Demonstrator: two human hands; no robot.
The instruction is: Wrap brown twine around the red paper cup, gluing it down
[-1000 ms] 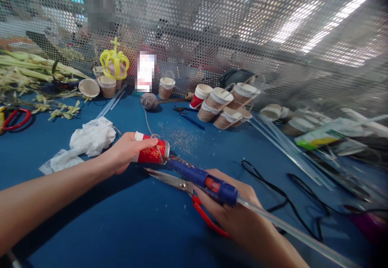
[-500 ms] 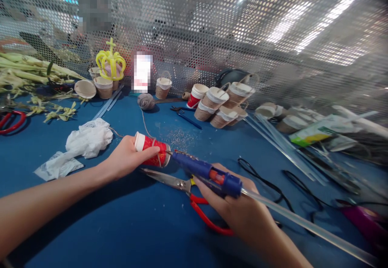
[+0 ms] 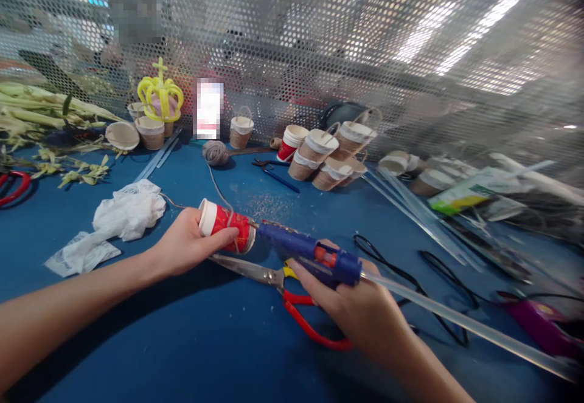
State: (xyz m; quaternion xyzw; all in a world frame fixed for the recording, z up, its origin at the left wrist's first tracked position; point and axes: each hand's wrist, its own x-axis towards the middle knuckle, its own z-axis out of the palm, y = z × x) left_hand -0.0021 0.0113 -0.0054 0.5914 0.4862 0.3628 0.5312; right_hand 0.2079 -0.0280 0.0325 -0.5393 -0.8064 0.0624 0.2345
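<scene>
My left hand [image 3: 187, 244] grips a small red paper cup [image 3: 225, 227] lying on its side above the blue table [image 3: 191, 342], its white rim to the left. A thin twine strand [image 3: 218, 187] runs from the cup to a grey twine ball [image 3: 215, 152]. My right hand [image 3: 353, 309] is wrapped round a blue glue gun [image 3: 314, 254] with a clear glue stick [image 3: 460, 324] trailing from its back. The gun's nozzle touches the base end of the cup. Red-handled scissors [image 3: 292, 296] lie on the table under both hands.
Several twine-wrapped cups [image 3: 328, 157] lie piled at the back by a perforated metal screen [image 3: 319, 44]. A yellow crown [image 3: 159, 90], crumpled white plastic [image 3: 125, 211], palm leaves [image 3: 41, 117], loose glue sticks [image 3: 410, 199], black cables [image 3: 410, 281] and blue pliers [image 3: 276, 172] lie around.
The view has shifted a little; the cup is tilted more, with its rim raised toward me. The glue gun nozzle stays at the cup's base end.
</scene>
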